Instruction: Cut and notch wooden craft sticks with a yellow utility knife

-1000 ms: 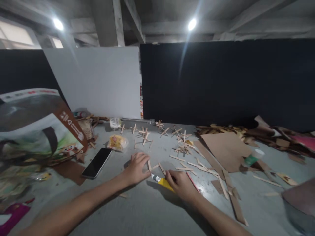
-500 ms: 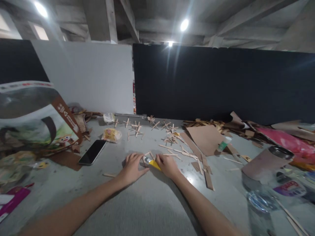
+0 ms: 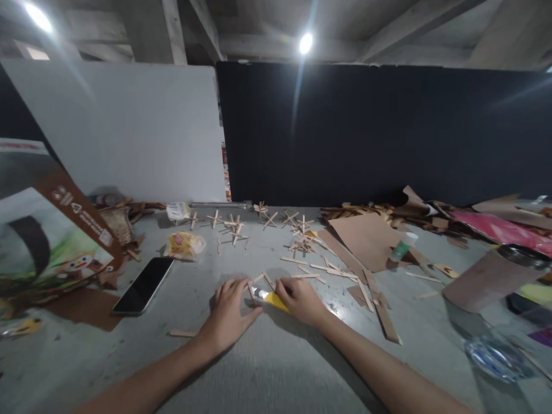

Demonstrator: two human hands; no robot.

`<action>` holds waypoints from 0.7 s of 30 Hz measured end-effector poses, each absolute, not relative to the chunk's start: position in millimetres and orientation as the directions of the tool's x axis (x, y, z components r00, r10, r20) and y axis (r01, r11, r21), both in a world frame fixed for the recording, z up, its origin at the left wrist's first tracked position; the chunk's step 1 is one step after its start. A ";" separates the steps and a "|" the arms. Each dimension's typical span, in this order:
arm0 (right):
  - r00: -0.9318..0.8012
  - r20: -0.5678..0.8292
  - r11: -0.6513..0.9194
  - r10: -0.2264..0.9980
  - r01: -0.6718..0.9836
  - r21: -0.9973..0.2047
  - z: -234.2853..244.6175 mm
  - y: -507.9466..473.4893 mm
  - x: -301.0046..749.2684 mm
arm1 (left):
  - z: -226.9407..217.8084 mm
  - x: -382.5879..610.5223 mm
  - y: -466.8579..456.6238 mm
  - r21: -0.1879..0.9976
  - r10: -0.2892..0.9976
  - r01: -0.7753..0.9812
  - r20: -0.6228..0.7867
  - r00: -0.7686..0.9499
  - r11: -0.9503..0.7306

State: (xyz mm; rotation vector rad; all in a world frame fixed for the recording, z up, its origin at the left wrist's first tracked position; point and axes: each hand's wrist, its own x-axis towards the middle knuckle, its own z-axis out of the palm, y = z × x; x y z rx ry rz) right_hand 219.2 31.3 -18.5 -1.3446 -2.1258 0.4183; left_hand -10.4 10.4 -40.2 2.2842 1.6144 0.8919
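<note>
My right hand (image 3: 302, 300) is closed around a yellow utility knife (image 3: 278, 302), its metal front end pointing left between my two hands. Bent down to the table, the fingers of my left hand (image 3: 228, 313) press on a short wooden craft stick (image 3: 251, 289) at their tips, while the thumb stretches toward the knife. Just beyond the knife, another thin stick (image 3: 268, 280) leans at an angle close to my right fingertips. Whether the blade touches any stick is too small to tell. A loose craft stick (image 3: 182, 333) lies left of my left forearm.
Star-shaped stick pieces (image 3: 236, 225) stand farther back. Loose sticks (image 3: 332, 269) and brown cardboard (image 3: 362, 238) lie to the right, with a glue stick (image 3: 403, 247), a tumbler (image 3: 491, 279) and a clear bottle (image 3: 495, 353). Leftward are a phone (image 3: 144, 286) and a yellow packet (image 3: 183, 246).
The view has shifted, so side objects appear farther outward. My hands keep nearly the same pose around the sticks, and the knife stays in my right hand.
</note>
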 end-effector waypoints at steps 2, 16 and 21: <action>-0.325 0.300 0.441 0.897 0.712 -0.547 -17.7 30.8 219.9 | -39.3 -10.5 10.7 0.492 0.898 0.770 0.369 0.238 -0.406; -0.341 0.269 0.435 0.901 0.697 -0.570 -15.1 28.7 220.1 | -39.4 -9.7 8.7 0.515 0.921 0.782 0.340 0.189 -0.350; -0.337 0.265 0.429 0.903 0.695 -0.577 -17.0 29.3 221.2 | -42.0 -10.1 9.2 0.515 0.915 0.779 0.359 0.183 -0.358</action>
